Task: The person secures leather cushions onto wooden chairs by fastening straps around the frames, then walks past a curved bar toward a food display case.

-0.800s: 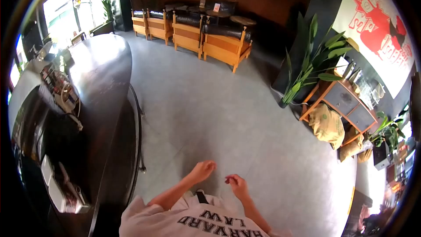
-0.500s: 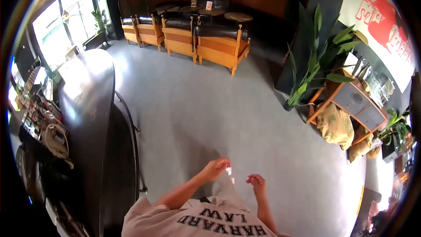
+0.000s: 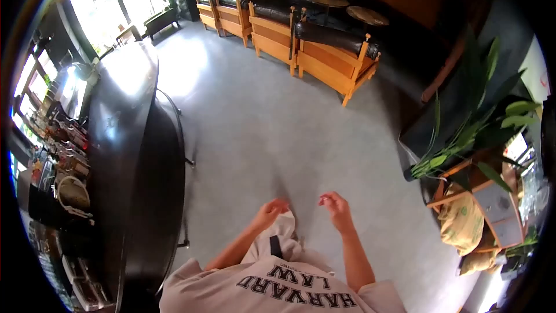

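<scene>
My left hand (image 3: 270,213) is in front of my left thigh, fingers loosely curled inward and drawn together. My right hand (image 3: 336,210) is raised a little apart from it, its fingers bent toward the thumb in a loose closed shape. No object shows in either hand, and neither touches anything. Below them are my light trousers (image 3: 284,235) and a pale shirt (image 3: 272,293) with dark lettering. Grey floor (image 3: 260,139) stretches ahead of both hands.
A long dark counter (image 3: 130,133) with a black rail (image 3: 183,139) runs along my left. Wooden-framed seats (image 3: 330,64) and round tables (image 3: 368,15) stand ahead. On the right are a potted plant (image 3: 463,139), a wooden cabinet (image 3: 495,203) and a stuffed sack (image 3: 461,223).
The view has shifted forward and turned left; the seats and cabinet sit farther right in the picture. Both hands have swung, the right one now farther forward and the left one drawn back slightly.
</scene>
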Tool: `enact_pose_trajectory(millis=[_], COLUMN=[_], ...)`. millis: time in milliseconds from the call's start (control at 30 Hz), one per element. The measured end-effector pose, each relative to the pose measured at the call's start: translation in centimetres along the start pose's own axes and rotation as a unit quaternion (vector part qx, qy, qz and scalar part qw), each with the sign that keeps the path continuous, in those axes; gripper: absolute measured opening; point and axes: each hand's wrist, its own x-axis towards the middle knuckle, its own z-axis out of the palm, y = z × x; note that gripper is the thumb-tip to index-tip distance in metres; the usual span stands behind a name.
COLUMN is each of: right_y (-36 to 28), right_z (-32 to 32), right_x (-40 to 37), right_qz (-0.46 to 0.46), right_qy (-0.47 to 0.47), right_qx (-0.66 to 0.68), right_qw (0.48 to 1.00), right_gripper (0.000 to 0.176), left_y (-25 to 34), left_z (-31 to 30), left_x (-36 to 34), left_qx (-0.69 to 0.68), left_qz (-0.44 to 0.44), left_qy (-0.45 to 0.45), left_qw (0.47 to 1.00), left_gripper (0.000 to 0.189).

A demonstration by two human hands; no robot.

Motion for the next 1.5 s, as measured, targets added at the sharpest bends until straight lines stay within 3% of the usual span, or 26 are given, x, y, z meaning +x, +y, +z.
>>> enact_pose_trajectory(millis=[67,167,300,367,433,533,700,800,833,900,967,1033,1100,1233,1367,1433,1500], right_y=[-0.5,2.5,3.4,3.0,2.1,2.5,5.0,6.8,6.7,5.9,3.4,1.5,-0.1,-2.1,-3.8,-3.7,-2.5], right_z=[-0.8,-3.1,-6.6,-8.8,-10.8,-14.4,-19.6,-24.0,-25.9,-28.6,-31.3,-33.8,-35.3,-35.7,-33.8,-33.2,-33.3], right_x=[4.2,11.0,18.5,21.7,25.3,30.2,37.7,44.1,46.8,52.8,59.1,65.4,71.3,80.8,88.2,91.6,95.0], right_qz=[0.01,0.042,0.115,0.09,0.078,0.065,0.091,0.098,0.092,0.078,0.045,0.0,-0.038,-0.054,-0.072,-0.074,-0.059], right_qy=[-0.055,-0.05,-0.059,-0.058,0.0,0.058,0.07,0.031,0.025,0.011,0.006,-0.013,-0.028,-0.12,-0.183,-0.198,-0.213], right_qx=[-0.026,-0.037,-0.124,-0.187,-0.163,-0.285,-0.243,-0.265,-0.293,-0.332,-0.358,-0.352,-0.333,-0.35,-0.33,-0.335,-0.362], right_qw=[0.998,0.997,0.984,0.977,0.983,0.955,0.963,0.959,0.951,0.94,0.932,0.936,0.942,0.927,0.923,0.918,0.906], right_gripper=[0.019,0.017,0.019,0.017,0.016,0.018,0.019,0.019,0.018,0.018,0.02,0.019,0.019,0.018,0.018,0.018,0.019], left_y=[-1.3,-1.5,2.4,3.9,6.6,11.7,15.2,9.6,9.5,7.7,7.4,6.8,7.5,11.7,11.7,9.4,7.4], left_z=[-0.3,0.0,0.2,0.8,1.9,4.1,6.8,7.8,7.7,7.7,7.0,5.5,4.4,3.7,3.1,2.0,0.7], left_x=[4.9,14.0,27.6,34.8,41.5,49.2,58.4,63.4,64.1,66.6,70.0,74.1,78.4,84.4,88.9,91.6,94.7], left_qx=[0.017,-0.03,-0.013,-0.026,0.004,0.023,-0.022,-0.17,-0.132,-0.258,-0.404,-0.557,-0.562,-0.595,-0.615,-0.665,-0.654], left_qz=[-0.036,-0.007,0.011,0.014,0.026,0.03,0.071,-0.017,-0.126,-0.286,-0.392,-0.363,-0.289,-0.172,-0.205,-0.287,-0.346], left_qy=[-0.015,-0.026,-0.045,-0.068,-0.078,-0.101,-0.137,-0.119,-0.087,-0.018,0.065,0.117,0.121,0.146,0.172,0.19,0.237], left_qw=[0.999,0.999,0.999,0.997,0.997,0.994,0.988,0.978,0.979,0.923,0.824,0.738,0.765,0.771,0.741,0.662,0.63], left_gripper=[0.021,0.022,0.023,0.023,0.022,0.023,0.022,0.023,0.023,0.022,0.02,0.019,0.017,0.017,0.019,0.012,0.012])
